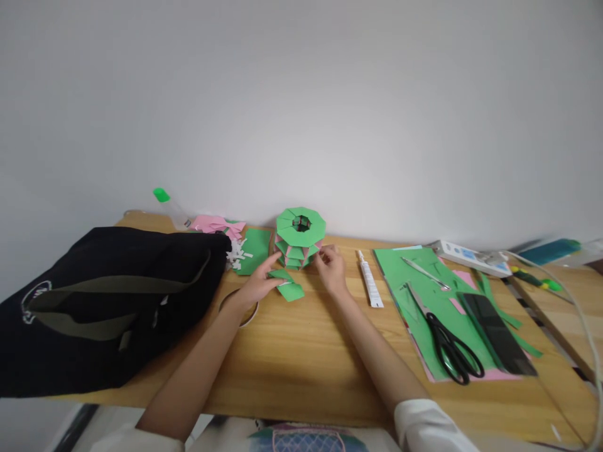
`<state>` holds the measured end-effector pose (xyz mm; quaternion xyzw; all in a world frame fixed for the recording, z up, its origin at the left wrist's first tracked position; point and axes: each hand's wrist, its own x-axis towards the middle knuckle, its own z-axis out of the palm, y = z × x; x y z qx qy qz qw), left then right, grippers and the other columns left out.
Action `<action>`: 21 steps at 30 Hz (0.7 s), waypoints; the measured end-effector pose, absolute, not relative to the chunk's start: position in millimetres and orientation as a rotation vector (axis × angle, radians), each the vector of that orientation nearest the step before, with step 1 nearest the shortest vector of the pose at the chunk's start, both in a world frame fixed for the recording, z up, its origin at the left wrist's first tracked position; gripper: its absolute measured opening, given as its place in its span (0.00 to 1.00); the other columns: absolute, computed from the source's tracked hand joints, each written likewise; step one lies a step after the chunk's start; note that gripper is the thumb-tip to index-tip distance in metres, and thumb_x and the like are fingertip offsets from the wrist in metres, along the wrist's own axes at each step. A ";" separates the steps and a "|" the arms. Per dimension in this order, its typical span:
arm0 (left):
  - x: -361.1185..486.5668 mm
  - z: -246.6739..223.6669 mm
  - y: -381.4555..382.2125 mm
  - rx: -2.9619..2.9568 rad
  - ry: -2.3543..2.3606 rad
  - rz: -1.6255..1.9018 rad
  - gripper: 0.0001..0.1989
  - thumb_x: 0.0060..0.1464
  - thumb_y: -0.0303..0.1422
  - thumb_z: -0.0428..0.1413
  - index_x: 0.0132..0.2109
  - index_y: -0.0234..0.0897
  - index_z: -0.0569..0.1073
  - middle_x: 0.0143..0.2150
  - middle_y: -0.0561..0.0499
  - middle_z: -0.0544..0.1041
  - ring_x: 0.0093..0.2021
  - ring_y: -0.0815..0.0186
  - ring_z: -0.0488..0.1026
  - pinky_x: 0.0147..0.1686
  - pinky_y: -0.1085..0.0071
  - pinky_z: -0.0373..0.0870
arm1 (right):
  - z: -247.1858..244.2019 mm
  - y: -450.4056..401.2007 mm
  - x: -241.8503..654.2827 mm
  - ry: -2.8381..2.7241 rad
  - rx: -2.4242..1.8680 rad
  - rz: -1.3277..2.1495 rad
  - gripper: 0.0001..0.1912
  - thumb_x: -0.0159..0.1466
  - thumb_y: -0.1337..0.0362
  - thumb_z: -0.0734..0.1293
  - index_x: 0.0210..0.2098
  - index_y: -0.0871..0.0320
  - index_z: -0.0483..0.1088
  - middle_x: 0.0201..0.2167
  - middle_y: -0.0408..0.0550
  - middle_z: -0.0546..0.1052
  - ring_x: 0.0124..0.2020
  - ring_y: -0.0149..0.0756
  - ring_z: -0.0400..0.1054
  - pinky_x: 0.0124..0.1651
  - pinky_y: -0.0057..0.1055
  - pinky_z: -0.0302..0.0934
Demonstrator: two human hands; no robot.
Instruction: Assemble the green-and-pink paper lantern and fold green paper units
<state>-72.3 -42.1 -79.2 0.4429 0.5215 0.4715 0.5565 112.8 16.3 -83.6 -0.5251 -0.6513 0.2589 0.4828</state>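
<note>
A layered green and pink paper lantern (301, 237) stands upright near the wall, with a round hole in its flat top. My right hand (331, 270) is at its lower right side, fingers closed on the edge; the fingertips are partly hidden. Just left of the lantern, my left hand (258, 282) has a small folded piece of green paper (293, 290) at its thumb, the index finger pointing toward the lantern. How the other left fingers grip the piece is hidden. A roll of tape (249, 316) lies partly under my left wrist.
To the right are a white glue tube (370, 282), green sheets (400, 270) bearing tweezers (426, 274), black-handled scissors (447, 342) and a phone (497, 333), then a power strip (471, 257). A black bag (117, 301), white scraps (237, 254) and pink paper (217, 224) occupy the left.
</note>
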 end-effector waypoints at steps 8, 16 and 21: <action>-71.5 -89.1 -38.7 1.132 1.243 1.055 0.38 0.36 0.27 0.63 0.59 0.37 0.66 0.51 0.46 0.75 0.46 0.58 0.73 0.46 0.63 0.70 | -82.5 18.3 115.0 -1.591 -1.319 0.660 0.07 0.52 0.65 0.62 0.25 0.58 0.72 0.24 0.43 0.69 0.24 0.30 0.60 0.31 0.29 0.58; -71.9 -90.7 -39.4 1.167 1.259 1.041 0.38 0.38 0.29 0.62 0.60 0.37 0.65 0.51 0.45 0.76 0.46 0.57 0.74 0.46 0.61 0.71 | -78.4 18.7 117.3 -1.602 -1.331 0.666 0.08 0.55 0.64 0.62 0.28 0.59 0.73 0.25 0.44 0.70 0.25 0.31 0.62 0.31 0.30 0.59; -71.8 -92.3 -39.8 1.186 1.241 1.055 0.37 0.39 0.27 0.61 0.60 0.37 0.65 0.52 0.44 0.75 0.46 0.57 0.74 0.46 0.61 0.71 | -82.1 19.6 118.2 -1.640 -1.342 0.675 0.08 0.60 0.62 0.65 0.30 0.60 0.71 0.25 0.42 0.70 0.25 0.29 0.63 0.33 0.30 0.60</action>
